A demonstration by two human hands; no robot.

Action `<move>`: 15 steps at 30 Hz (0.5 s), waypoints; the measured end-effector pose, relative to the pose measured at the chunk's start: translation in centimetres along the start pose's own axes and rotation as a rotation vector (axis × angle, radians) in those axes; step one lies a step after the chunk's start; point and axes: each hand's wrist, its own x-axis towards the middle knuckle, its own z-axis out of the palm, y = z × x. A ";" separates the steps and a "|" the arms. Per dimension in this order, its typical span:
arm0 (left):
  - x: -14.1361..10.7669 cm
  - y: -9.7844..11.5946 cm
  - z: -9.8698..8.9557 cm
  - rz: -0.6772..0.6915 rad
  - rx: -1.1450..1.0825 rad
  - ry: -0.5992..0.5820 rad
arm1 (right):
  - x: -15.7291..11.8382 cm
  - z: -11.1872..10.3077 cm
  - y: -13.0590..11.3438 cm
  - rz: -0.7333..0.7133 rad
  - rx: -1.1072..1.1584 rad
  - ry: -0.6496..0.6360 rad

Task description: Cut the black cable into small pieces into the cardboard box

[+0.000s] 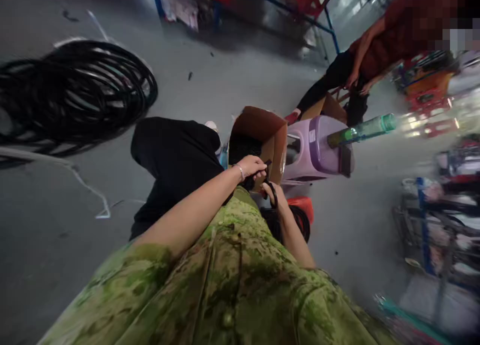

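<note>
My left hand (pixel 252 166), with a bracelet at the wrist, is closed on a short dark strip (pixel 267 163) at the near side of an open cardboard box. Close beside it, my right hand (pixel 274 194) is closed around what look like black scissors (pixel 274 201), their looped handle showing at the fingers. The blades are too blurred to make out. Under both hands stands the cardboard box (pixel 278 157), its flaps up, with black pieces (pixel 245 146) inside.
Coiled black hose (pixel 93 90) lies on the floor at left; another black coil (pixel 302 224) lies near my right forearm beside a red object (pixel 304 207). A purple plastic stool (pixel 317 145) carries a green-tinted bottle (pixel 369 128). Another person (pixel 369 50) sits at upper right.
</note>
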 end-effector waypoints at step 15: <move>1.3 -1.3 -0.3 0.064 0.428 0.064 | -0.9 0.1 1.1 -0.055 0.033 0.024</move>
